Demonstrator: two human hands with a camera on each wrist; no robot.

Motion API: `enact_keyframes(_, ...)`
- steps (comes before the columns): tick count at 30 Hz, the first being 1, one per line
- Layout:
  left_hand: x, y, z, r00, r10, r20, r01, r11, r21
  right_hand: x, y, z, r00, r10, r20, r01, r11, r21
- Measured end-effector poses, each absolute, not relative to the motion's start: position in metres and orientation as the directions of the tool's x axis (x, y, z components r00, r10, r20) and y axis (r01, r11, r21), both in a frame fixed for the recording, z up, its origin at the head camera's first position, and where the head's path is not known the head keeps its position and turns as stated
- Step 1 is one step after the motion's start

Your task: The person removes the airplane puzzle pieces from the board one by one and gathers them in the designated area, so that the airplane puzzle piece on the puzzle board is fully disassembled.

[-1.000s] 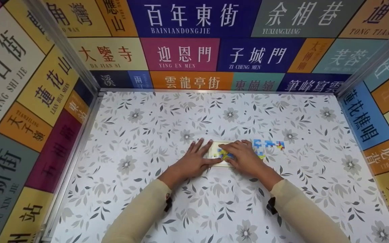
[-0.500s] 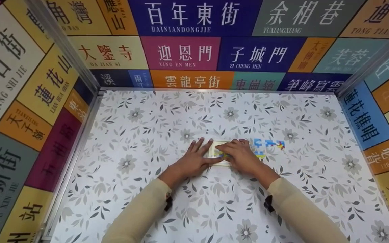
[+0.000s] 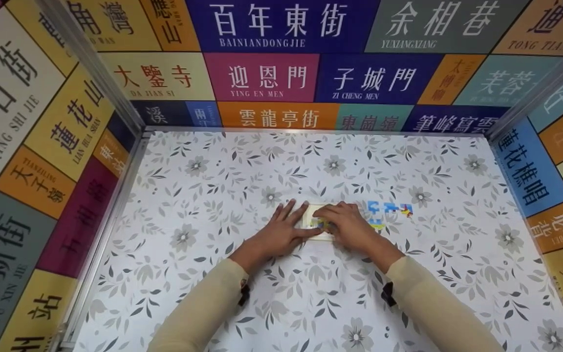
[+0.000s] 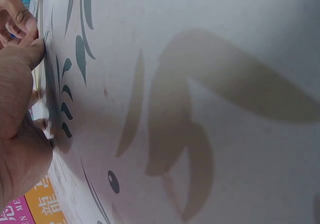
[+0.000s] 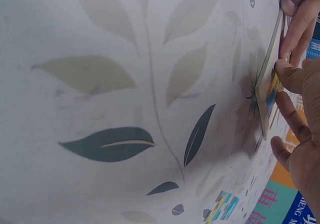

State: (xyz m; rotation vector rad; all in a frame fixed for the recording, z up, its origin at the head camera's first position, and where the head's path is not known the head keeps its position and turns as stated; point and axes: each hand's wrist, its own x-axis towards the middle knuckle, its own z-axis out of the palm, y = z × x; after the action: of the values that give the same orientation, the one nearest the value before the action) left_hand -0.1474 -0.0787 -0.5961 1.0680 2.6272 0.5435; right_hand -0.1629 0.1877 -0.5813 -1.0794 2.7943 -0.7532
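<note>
A small pale puzzle tray (image 3: 313, 211) lies flat on the table, with blue and yellow jigsaw pieces (image 5: 272, 92) in it, partly covered by the hands. My left hand (image 3: 284, 232) rests at the tray's left side, fingers spread and thumb reaching across its near part. Over the tray's right part, my right hand (image 3: 352, 225) touches the pieces with bent, loosely separated fingers; its thumb tip is close to the left thumb. In the right wrist view, these fingertips press on the picture surface. The left wrist view shows only part of the left hand at its edge.
To the tray's right lie several loose jigsaw pieces, among them a blue one (image 3: 373, 207) and a blue one with red and yellow (image 3: 406, 210). A white tablecloth (image 3: 213, 293) with grey leaves covers the table. Walls of coloured sign panels (image 3: 267, 78) stand behind and at both sides.
My right hand has shifted slightly left and its fingers have drawn in, covering more of the pieces. The left hand and the tray have stayed in place.
</note>
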Motion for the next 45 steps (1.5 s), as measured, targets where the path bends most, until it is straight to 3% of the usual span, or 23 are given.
enact_keyframes(24,-0.148,-0.079,-0.596,-0.697,0.71,-0.1,0.61,0.661,0.436,-0.163,0.183,-0.582,-0.785,-0.604,0.135,-0.568,0.616,-0.545)
enact_keyframes(45,-0.148,-0.08,-0.598,-0.701,0.708,-0.084,0.621,0.665,0.415,-0.164,0.18,-0.581,-0.776,-0.619,0.121,-0.595,0.655,-0.466)
